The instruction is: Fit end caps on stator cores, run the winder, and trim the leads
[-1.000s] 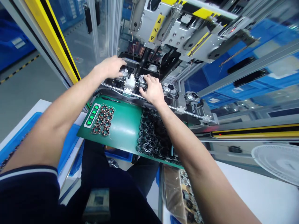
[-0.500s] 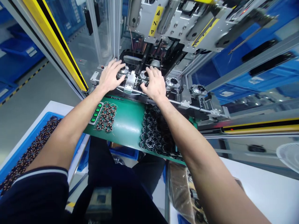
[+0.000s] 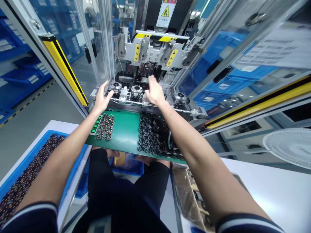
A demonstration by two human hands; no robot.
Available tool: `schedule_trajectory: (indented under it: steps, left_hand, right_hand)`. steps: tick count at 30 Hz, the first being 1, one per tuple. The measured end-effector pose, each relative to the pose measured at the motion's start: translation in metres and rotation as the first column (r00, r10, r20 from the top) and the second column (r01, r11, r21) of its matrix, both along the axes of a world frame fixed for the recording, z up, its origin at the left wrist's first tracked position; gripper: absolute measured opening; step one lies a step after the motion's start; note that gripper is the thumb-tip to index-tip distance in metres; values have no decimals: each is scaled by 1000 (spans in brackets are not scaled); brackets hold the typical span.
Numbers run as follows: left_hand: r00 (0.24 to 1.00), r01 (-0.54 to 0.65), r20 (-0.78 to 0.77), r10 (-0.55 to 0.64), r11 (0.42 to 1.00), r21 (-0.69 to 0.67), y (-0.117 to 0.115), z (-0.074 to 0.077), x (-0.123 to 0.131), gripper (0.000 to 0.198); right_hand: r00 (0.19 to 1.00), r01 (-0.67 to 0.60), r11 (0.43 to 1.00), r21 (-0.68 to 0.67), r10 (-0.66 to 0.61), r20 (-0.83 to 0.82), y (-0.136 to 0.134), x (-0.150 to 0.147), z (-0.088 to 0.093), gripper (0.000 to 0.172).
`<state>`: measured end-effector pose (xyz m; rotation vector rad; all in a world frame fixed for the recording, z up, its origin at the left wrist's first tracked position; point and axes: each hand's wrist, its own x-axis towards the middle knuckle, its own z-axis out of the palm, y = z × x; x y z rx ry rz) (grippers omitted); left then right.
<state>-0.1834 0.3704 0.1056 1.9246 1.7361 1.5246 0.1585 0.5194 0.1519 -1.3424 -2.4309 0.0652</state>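
Note:
My left hand is beside the leftmost round metal fixture of the machine, thumb and fingers apart, nothing in it. A second round fixture stands between my hands. My right hand hovers over the place of the third fixture, which it mostly hides; its thumb is spread from the fingers and nothing shows in it. At the right end of the row is another fixture. On the green work surface lie copper-wound rings at left and black rings at right.
A blue tray full of wound parts lies at the left. Above the fixtures hangs the machine head. Yellow-black bars flank the opening. A plastic-lined box and a white fan are at the right.
My left hand has drawn back left from the first fixture. My right hand has moved right, off the second fixture. The view has tilted up, showing more of the machine head.

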Motion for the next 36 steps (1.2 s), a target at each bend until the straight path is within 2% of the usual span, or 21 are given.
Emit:
schedule_trajectory:
  steps: [1,3,4,6,8,10,12,16,18,20,22,24,27,29,30,33,36]
  left_hand:
    - [1000,-29,10,28,998,59,-33,-9,6,79]
    - [979,-194,-22,204,953,234,-109,-32,17,53]
    - [966,-242,-22,256,935,259,-147,-44,21,40]
    - [944,-305,-46,328,916,260,-215,-64,25,27]
    - [926,-333,-114,359,922,197,-263,-77,26,22]
    - [913,-334,-216,346,938,92,-288,-82,28,22]
    - [906,-307,-316,282,951,-29,-291,-82,32,24]
    - [892,-248,-433,133,944,-220,-262,-79,45,24]
    - [886,-237,-454,90,932,-276,-247,-78,50,20]
    - [887,-219,-458,59,927,-305,-236,-76,52,13]
    - [892,-195,-451,39,932,-306,-231,-74,54,11]
    - [916,-170,-398,59,954,-249,-232,-72,60,18]
    - [988,-103,-122,92,991,-87,-241,-71,80,23]
    - [997,-46,60,47,999,-20,-253,-73,98,29]
    - [991,-3,134,6,1000,-20,-261,-74,107,38]
    - [925,121,370,-93,991,-53,-287,-79,128,73]
    - [884,147,458,-91,985,-89,-310,-82,139,80]
  right_hand:
    - [999,39,999,9,-39,-23,-1,15,2,84]
    - [996,63,998,5,-62,-62,-3,45,8,69]
    - [995,50,999,6,-49,-86,-4,58,12,62]
    - [987,20,999,43,-13,-162,-6,82,24,54]
    - [967,33,995,98,-7,-256,-8,103,37,54]
    - [948,74,993,97,-40,-316,-11,121,43,53]
    - [941,88,995,47,-68,-333,-13,136,45,52]
    - [928,103,995,-3,-97,-360,-32,170,46,57]
    - [911,111,993,35,-87,-403,-57,196,45,72]
    - [887,130,988,82,-79,-455,-95,228,33,88]
    - [855,201,974,101,-124,-504,-143,260,5,87]
    - [809,325,943,71,-239,-537,-194,284,-38,69]
    - [736,504,864,-22,-442,-513,-257,301,-111,58]
    - [724,542,837,-81,-514,-460,-284,302,-150,54]
    - [725,550,829,-99,-533,-435,-292,300,-165,53]
    - [727,579,807,-113,-574,-376,-301,291,-190,48]
    - [719,615,782,-105,-610,-335,-299,288,-194,48]
